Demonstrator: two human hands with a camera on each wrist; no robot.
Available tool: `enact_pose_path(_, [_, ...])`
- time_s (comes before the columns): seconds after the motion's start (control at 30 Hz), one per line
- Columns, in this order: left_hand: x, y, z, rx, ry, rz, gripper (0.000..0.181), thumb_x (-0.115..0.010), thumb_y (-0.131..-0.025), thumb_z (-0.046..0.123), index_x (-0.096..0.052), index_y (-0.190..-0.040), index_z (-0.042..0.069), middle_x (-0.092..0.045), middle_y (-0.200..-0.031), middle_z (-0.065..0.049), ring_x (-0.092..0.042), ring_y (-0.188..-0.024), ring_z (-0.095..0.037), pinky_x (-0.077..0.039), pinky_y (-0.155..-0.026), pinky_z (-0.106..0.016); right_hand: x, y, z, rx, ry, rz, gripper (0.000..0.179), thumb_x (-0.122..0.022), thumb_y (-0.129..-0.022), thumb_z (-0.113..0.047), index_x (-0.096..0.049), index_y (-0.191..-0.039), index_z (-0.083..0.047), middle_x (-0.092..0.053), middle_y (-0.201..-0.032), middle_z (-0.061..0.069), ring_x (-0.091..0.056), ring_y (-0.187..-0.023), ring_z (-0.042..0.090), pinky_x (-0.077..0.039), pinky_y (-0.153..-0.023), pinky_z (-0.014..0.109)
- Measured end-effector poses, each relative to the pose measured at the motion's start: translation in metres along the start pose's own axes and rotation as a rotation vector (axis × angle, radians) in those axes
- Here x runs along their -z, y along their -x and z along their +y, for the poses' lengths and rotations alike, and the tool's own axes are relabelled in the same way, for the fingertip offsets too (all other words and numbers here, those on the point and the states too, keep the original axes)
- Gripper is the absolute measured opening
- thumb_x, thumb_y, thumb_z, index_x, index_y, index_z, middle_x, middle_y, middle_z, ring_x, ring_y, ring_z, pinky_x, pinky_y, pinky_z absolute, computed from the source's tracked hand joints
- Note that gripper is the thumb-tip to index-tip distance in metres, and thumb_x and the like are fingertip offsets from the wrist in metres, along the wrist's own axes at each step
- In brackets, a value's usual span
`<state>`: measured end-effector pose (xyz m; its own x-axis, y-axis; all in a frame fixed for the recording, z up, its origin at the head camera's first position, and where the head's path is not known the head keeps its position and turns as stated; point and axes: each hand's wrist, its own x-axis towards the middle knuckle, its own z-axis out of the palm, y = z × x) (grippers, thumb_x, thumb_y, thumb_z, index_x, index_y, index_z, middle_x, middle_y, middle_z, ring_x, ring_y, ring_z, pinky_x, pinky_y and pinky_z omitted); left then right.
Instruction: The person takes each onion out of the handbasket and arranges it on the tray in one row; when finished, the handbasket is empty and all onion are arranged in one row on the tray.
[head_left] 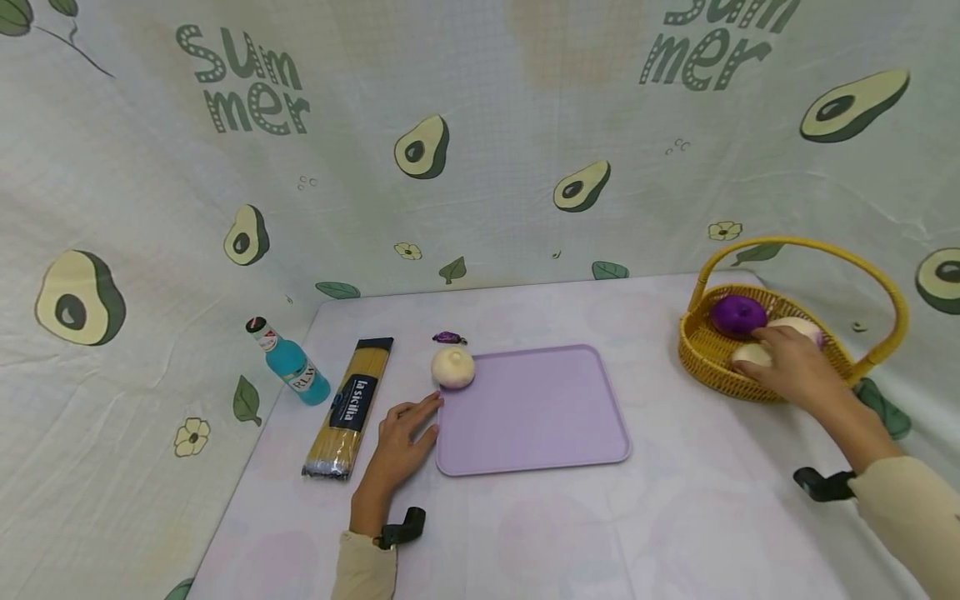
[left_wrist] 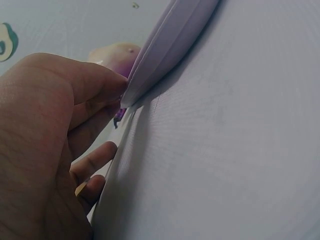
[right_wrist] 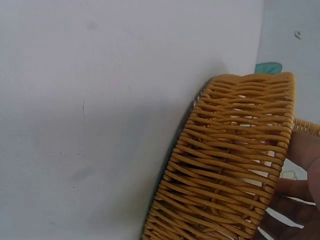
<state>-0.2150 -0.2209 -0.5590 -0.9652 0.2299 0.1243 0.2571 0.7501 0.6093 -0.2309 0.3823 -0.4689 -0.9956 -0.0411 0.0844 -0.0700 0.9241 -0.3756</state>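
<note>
"Head view?"
"Left hand (head_left: 405,442): relaxed, touching tray (head_left: 540,417); turnip (head_left: 453,368) at its corner. Right hand (head_left: 793,367): over pale vegetable (head_left: 752,356) in basket (head_left: 712,372), grip unclear."
"Left wrist?"
"Fingertips (left_wrist: 120,84) at tray edge."
"Right wrist?"
"Basket hides fingertips. Step, apparently: picking; next calls for secure grip, lift."

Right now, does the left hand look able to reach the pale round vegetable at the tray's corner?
Probably yes: the left hand is at the left edge of the tray, its fingertips close to the pale round vegetable, and the head view shows nothing standing between them.
</note>
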Motion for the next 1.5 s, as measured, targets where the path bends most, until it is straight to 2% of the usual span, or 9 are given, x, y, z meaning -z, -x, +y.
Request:
enact_pose_path(0.17, [-0.001, 0.0, -0.001, -0.008, 0.003, 0.0, 0.046, -0.061, -0.1, 0.026, -0.054, -0.146, 0.028, -0.042, -0.154, 0.014, -0.037, -0.133, -0.024, -0.023, -0.108, -0.053, 0.0, -0.002, 0.009, -0.04, 0.015, -0.033, 0.074, -0.071, -0.092, -0.034, -0.045, -0.128, 0.025, -0.041, -0.125, 0.049, -0.038, -0.114, 0.064, -0.033, -0.093, 0.073])
enact_pose_path(0.37, [-0.002, 0.001, -0.001, -0.025, 0.011, 0.006, 0.046, -0.061, -0.1, 0.025, -0.054, -0.146, 0.028, -0.044, -0.154, 0.012, -0.038, -0.133, -0.025, -0.023, -0.108, -0.053, 0.002, -0.007, 0.015, -0.052, 0.039, -0.09, 0.073, -0.076, -0.088, -0.031, -0.048, -0.123, 0.026, -0.044, -0.119, 0.05, -0.042, -0.109, 0.065, -0.037, -0.089, 0.071])
enact_pose_path(0.6, [-0.002, 0.002, 0.001, -0.032, 0.022, 0.015, 0.046, -0.061, -0.1, 0.023, -0.055, -0.145, 0.026, -0.044, -0.154, 0.01, -0.037, -0.133, -0.026, -0.023, -0.108, -0.053, 0.007, -0.013, 0.016, -0.073, 0.036, -0.153, 0.075, -0.077, -0.086, -0.032, -0.048, -0.124, 0.026, -0.046, -0.121, 0.049, -0.047, -0.105, 0.062, -0.039, -0.087, 0.07])
enact_pose_path(0.8, [-0.005, 0.001, 0.0, -0.071, 0.013, 0.045, 0.046, -0.062, -0.099, 0.023, -0.056, -0.144, 0.023, -0.047, -0.152, 0.008, -0.04, -0.131, -0.028, -0.025, -0.105, -0.056, 0.008, -0.014, 0.016, -0.11, 0.021, -0.173, 0.08, -0.077, -0.086, -0.034, -0.045, -0.127, 0.026, -0.045, -0.123, 0.048, -0.046, -0.106, 0.062, -0.039, -0.087, 0.069])
enact_pose_path(0.9, [-0.005, 0.001, 0.0, -0.081, 0.011, 0.054, 0.046, -0.062, -0.098, 0.023, -0.057, -0.144, 0.022, -0.047, -0.152, 0.007, -0.041, -0.13, -0.029, -0.026, -0.104, -0.057, 0.007, -0.013, 0.016, -0.107, 0.015, -0.144, 0.081, -0.079, -0.085, -0.034, -0.046, -0.127, 0.026, -0.046, -0.123, 0.047, -0.046, -0.105, 0.06, -0.04, -0.085, 0.068])
enact_pose_path(1.13, [-0.003, 0.001, -0.001, -0.065, 0.011, 0.041, 0.046, -0.062, -0.099, 0.024, -0.056, -0.144, 0.022, -0.047, -0.153, 0.006, -0.04, -0.131, -0.03, -0.025, -0.106, -0.057, 0.006, -0.012, 0.006, -0.034, 0.047, -0.008, 0.075, -0.082, -0.081, -0.027, -0.048, -0.124, 0.024, -0.043, -0.121, 0.046, -0.042, -0.108, 0.062, -0.037, -0.086, 0.072])
enact_pose_path(1.33, [0.0, -0.001, -0.001, -0.048, 0.014, 0.029, 0.046, -0.061, -0.099, 0.024, -0.055, -0.145, 0.025, -0.046, -0.153, 0.01, -0.039, -0.131, -0.027, -0.024, -0.107, -0.055, 0.015, -0.014, -0.008, -0.037, 0.05, 0.021, 0.077, -0.08, -0.084, -0.029, -0.044, -0.129, 0.022, -0.036, -0.129, 0.046, -0.035, -0.116, 0.064, -0.033, -0.091, 0.074])
enact_pose_path(1.5, [0.0, -0.002, -0.003, -0.044, 0.012, 0.02, 0.046, -0.061, -0.1, 0.025, -0.055, -0.145, 0.026, -0.045, -0.153, 0.011, -0.039, -0.132, -0.027, -0.024, -0.107, -0.055, 0.021, -0.013, -0.019, -0.051, 0.045, 0.018, 0.079, -0.079, -0.085, -0.033, -0.043, -0.133, 0.018, -0.034, -0.133, 0.044, -0.034, -0.118, 0.063, -0.035, -0.088, 0.074])
